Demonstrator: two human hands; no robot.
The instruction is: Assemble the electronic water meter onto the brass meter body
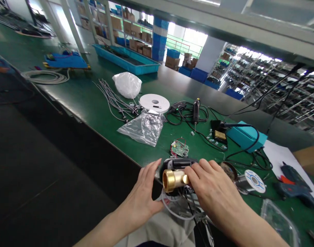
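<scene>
A brass pipe fitting (173,180) with a threaded open end is joined to a black housing (179,163), at the table's front edge above my lap. My right hand (210,183) is closed around its right side, fingers curled over the top. On the left, my left hand (146,192) is curved around the threaded end with thumb and fingers apart; whether its fingertips touch the housing is unclear. Grey cables (177,214) loop down below the fitting. Just behind lies a small green circuit board (179,148) with red wires.
Behind are a clear plastic bag (145,127), a white reel (154,102), grey cables with connectors (113,99) and an electric screwdriver (196,111). To the right stand a teal soldering station (246,135), a solder spool (254,181) and a glue gun (297,190). A blue tray (146,69) sits farther back.
</scene>
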